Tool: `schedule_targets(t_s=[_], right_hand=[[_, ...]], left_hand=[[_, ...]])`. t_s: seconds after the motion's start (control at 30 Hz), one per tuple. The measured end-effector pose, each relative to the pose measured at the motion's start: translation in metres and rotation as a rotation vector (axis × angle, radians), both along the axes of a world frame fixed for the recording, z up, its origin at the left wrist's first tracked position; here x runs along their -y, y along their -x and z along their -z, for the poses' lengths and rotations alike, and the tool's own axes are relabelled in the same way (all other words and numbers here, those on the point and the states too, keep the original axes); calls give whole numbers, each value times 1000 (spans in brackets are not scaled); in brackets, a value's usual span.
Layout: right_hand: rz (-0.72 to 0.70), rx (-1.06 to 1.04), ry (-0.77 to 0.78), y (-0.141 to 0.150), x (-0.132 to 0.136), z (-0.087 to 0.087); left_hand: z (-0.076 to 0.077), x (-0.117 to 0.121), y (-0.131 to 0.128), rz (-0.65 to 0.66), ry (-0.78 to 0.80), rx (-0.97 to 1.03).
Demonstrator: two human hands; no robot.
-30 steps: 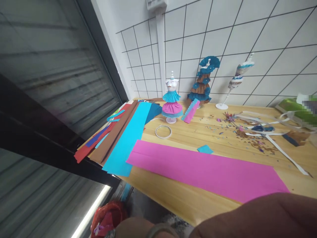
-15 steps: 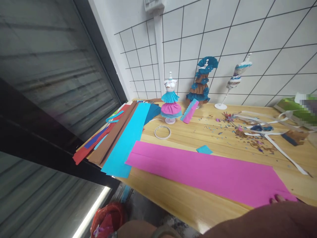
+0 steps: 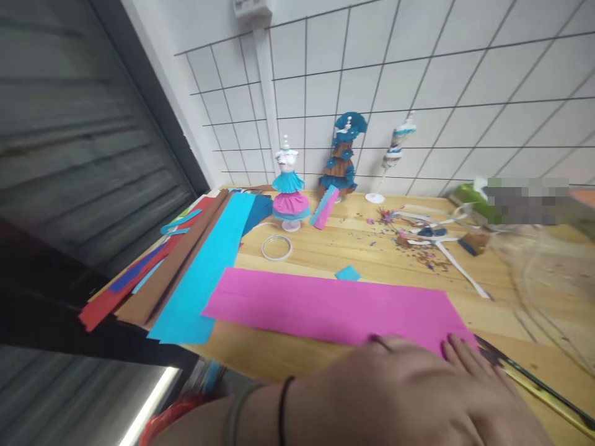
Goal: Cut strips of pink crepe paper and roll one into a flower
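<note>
My left hand [image 3: 409,396] lies at the bottom of the view, fingers stretched flat on the near right end of a long pink paper sheet [image 3: 325,306]. The wrist carries a black band and a pale bangle. The pink sheet lies across the wooden table [image 3: 395,260]. A small blue paper scrap [image 3: 348,273] sits just beyond the sheet. My right hand is out of sight.
Brown, red and light-blue paper strips [image 3: 195,279] overhang the table's left edge. A tape ring [image 3: 276,246], three small dress mannequins [image 3: 290,198] by the tiled wall, paper shreds [image 3: 418,248], a clear plastic bag [image 3: 539,266] and a thin dark-and-gold strip [image 3: 534,384] at right.
The view has swung right and down. My hand moved from the frame's lower right corner onto the near end of the pink sheet and now shows in full.
</note>
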State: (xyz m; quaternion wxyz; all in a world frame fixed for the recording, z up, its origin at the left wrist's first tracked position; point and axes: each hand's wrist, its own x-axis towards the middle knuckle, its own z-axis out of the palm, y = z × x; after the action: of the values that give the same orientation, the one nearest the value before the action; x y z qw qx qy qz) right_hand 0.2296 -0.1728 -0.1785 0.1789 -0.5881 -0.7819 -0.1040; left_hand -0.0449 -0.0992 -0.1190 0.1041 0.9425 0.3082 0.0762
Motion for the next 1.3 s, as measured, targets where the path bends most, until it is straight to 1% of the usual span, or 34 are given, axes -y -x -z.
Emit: schedule_targets(t_s=[0.03,0.07,0.1,0.13,0.17,0.2,0.23,0.33,0.4,0.57,0.73,0.9,0.97,1.1,1.2,1.3], right_hand=[[11,61,9,3,0,-3],[22,105,19,5,0,-6],[45,122,11,8,0,-9],[62,134,15,10,0,-12],[74,135,17,12,0,-15],[87,131,24,14,0,-18],[95,126,32,16,0,-20],[109,120,52,18,1,-23],[112,112,51,18,1,-24],[113,71,48,19,0,-24],[151,39,49,21,2,-29],[225,-122,15,20,6,-33],[247,-191,5,19,7,-34],[270,-290,-23,19,9,-36],[311,-347,-31,20,11,-37],[320,-359,-28,20,12,-38]], left_hand=[[-20,-8,-5,16,-12,8],[-37,-12,-6,35,-50,2],[-50,-12,-2,-35,-103,-14],[-56,-12,7,-140,-146,-41],[-57,-13,19,-236,-170,-65],[-54,-16,32,-298,-183,-84],[-49,-20,45,-332,-193,-96],[-33,-40,73,-360,-153,-108],[-32,-52,80,-373,-90,-130],[-43,-70,74,-368,40,-189],[-48,-82,70,-295,102,-223],[-52,-79,72,-296,325,-230],[-56,-74,75,-300,365,-201],[-68,-66,79,-330,370,-122],[-77,-69,78,-368,404,-8],[-81,-76,70,-457,466,132]])
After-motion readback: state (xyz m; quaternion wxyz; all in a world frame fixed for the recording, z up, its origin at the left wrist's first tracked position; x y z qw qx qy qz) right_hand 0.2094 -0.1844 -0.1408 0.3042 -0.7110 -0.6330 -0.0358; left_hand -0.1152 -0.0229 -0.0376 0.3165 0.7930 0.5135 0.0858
